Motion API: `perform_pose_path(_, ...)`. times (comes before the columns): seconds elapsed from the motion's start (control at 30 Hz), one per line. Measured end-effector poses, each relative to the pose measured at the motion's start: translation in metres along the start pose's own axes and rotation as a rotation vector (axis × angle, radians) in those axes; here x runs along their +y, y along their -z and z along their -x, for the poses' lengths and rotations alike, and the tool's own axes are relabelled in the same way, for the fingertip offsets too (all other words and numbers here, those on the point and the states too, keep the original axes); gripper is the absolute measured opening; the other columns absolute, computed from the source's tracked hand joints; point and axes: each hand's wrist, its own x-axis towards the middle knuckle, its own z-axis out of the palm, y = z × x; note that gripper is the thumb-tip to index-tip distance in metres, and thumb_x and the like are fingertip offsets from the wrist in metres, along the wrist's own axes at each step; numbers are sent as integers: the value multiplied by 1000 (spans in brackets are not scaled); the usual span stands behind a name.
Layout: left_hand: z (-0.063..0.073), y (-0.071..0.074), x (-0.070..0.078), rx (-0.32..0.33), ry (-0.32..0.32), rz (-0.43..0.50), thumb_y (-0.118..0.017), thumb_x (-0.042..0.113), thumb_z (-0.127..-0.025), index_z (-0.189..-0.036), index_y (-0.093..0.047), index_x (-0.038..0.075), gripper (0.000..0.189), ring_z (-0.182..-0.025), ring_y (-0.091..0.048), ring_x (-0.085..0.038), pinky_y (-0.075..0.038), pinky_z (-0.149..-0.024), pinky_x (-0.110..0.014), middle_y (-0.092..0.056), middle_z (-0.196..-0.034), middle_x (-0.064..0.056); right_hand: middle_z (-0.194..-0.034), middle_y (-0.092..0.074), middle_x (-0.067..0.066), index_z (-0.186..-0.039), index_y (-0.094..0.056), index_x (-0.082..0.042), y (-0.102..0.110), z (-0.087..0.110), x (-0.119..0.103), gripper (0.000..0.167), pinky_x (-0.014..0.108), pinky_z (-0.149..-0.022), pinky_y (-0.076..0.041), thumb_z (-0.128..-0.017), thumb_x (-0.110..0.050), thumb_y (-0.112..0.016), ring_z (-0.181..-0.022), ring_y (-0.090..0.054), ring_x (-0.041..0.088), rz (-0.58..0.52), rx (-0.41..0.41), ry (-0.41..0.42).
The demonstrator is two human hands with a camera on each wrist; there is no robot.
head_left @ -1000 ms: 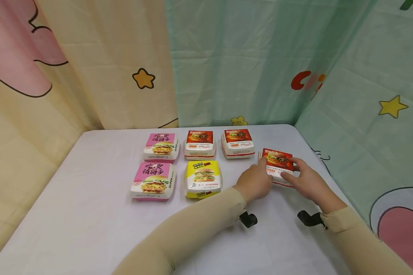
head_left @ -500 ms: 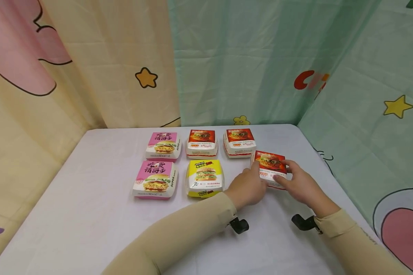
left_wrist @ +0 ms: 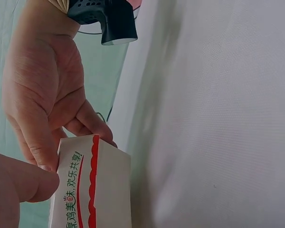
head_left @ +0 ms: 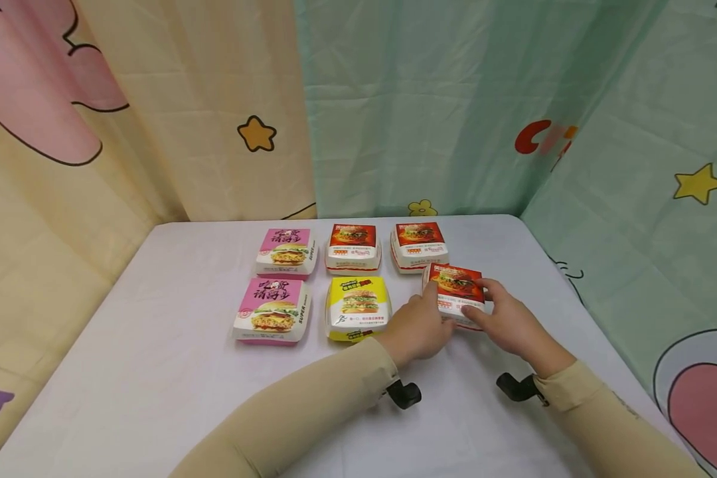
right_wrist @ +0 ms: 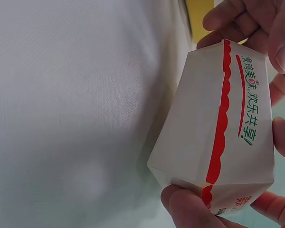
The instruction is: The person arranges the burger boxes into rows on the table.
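Observation:
A burger box (head_left: 456, 284) with a red, burger-printed top and white sides is held between both hands, at the right of the group. My left hand (head_left: 417, 332) grips its left side, thumb near the top edge. Opposite, my right hand (head_left: 510, 324) grips the right side with thumb and fingers. In the right wrist view the same box (right_wrist: 199, 114) shows its white base and red scalloped trim, fingers around both ends. The left wrist view shows a white side of the box (left_wrist: 71, 190) with green lettering. Its underside seems off the tablecloth, tilted slightly.
Behind the held box stands a red-topped box (head_left: 419, 249), with another red-topped box (head_left: 352, 251) to its left. A yellow box (head_left: 358, 311) is left of my left hand. Two pink boxes (head_left: 273, 312) stand farther left on the white table (head_left: 155, 345). Printed curtains (head_left: 394, 119) surround the table.
Both hands have carried the red-topped box leftward, toward the yellow box and below the back-right red-topped box. The other boxes keep their places; the view has shifted slightly.

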Motion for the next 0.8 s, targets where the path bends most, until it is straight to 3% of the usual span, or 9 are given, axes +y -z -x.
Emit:
perform_pose_path(0.57, 0, -1, -7, -27, 31, -20, -71, 48, -98, -166, -20, 13, 92, -94, -61, -23, -54, -76, -35, -61, -135, -16, -158, -41, 34, -164, -24, -4, -7, -12, -2, 84, 60, -96, -56, -102, -42, -67, -132, -53, 50, 17, -37, 30)
perform_pose_path(0.8, 1, -2, -7, -43, 40, -37, -69, 49, -99, -168, -15, 12, 95, -103, -62, -25, -57, -92, -42, -53, -149, -19, -161, -39, 32, -165, -24, -5, -6, -15, -1, 82, 67, -104, -50, -104, -41, -65, -139, -47, 51, 21, -45, 52)
